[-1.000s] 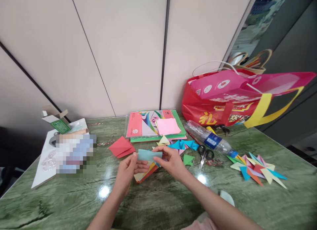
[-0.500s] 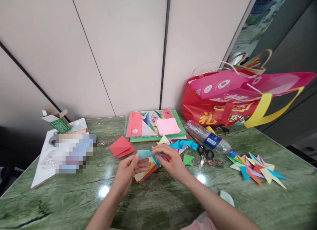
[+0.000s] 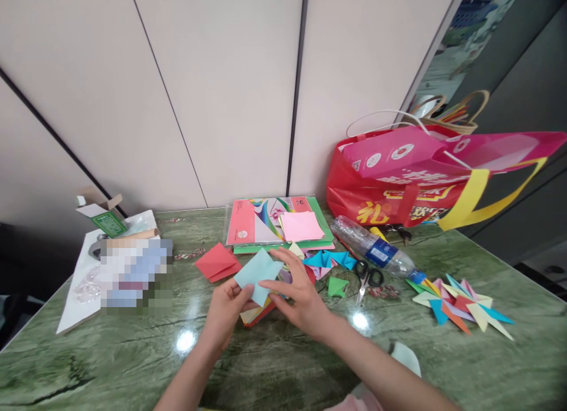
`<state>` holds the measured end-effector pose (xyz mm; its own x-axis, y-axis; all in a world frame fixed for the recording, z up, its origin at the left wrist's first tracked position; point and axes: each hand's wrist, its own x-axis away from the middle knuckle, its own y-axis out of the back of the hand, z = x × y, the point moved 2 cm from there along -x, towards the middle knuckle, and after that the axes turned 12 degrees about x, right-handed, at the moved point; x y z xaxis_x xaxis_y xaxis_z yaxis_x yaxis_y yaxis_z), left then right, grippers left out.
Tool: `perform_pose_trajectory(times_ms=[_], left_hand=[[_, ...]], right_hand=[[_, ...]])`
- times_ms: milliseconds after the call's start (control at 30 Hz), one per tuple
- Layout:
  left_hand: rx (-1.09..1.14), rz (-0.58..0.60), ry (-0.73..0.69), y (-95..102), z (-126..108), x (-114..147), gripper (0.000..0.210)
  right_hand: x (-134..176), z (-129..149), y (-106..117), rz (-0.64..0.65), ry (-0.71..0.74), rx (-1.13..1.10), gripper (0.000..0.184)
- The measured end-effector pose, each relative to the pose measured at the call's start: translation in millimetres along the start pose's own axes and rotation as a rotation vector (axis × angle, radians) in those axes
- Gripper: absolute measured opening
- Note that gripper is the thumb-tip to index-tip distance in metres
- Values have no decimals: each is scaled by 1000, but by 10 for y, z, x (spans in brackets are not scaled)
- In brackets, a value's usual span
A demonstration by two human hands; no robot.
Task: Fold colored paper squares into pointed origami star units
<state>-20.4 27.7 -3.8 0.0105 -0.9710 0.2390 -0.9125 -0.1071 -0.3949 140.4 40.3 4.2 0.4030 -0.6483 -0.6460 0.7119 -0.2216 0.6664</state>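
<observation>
A light blue square of origami paper (image 3: 257, 272) is held up over the table, its face turned toward me and one corner pointing away. My left hand (image 3: 230, 307) pinches its lower left side between thumb and fingers. On the right side, my right hand (image 3: 296, 288) has its fingers round the edge, with a fingertip on the paper's face. Beneath the hands lies a stack of coloured paper (image 3: 259, 314), partly hidden. A folded red paper (image 3: 218, 262) lies just left of the blue sheet. Folded blue pieces (image 3: 328, 259) and a green folded piece (image 3: 338, 286) lie to the right.
Scissors (image 3: 365, 278) and a plastic bottle (image 3: 376, 248) lie at the right. A many-pointed paper star (image 3: 460, 302) lies beyond them. Paper packs (image 3: 248, 222) with pink sheets (image 3: 303, 226) lie against the wall. A red bag (image 3: 354, 192) stands back right; a white board (image 3: 80, 305) lies left.
The light blue paper has turned from nearly edge-on and curled to flat, facing me. My right hand's fingers have moved down along its right side.
</observation>
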Motion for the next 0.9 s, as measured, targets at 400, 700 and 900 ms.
perform_pose_trajectory(times_ms=[400, 700, 900], left_hand=[[-53, 18, -43, -29, 1, 15, 31], [-95, 144, 3, -63, -6, 40, 29], [-21, 201, 16, -87, -38, 58, 33]], right_hand=[[15, 13, -36, 51, -59, 15, 4], [34, -48, -80, 32, -264, -143, 6], [12, -62, -54, -11, -408, -225, 6]])
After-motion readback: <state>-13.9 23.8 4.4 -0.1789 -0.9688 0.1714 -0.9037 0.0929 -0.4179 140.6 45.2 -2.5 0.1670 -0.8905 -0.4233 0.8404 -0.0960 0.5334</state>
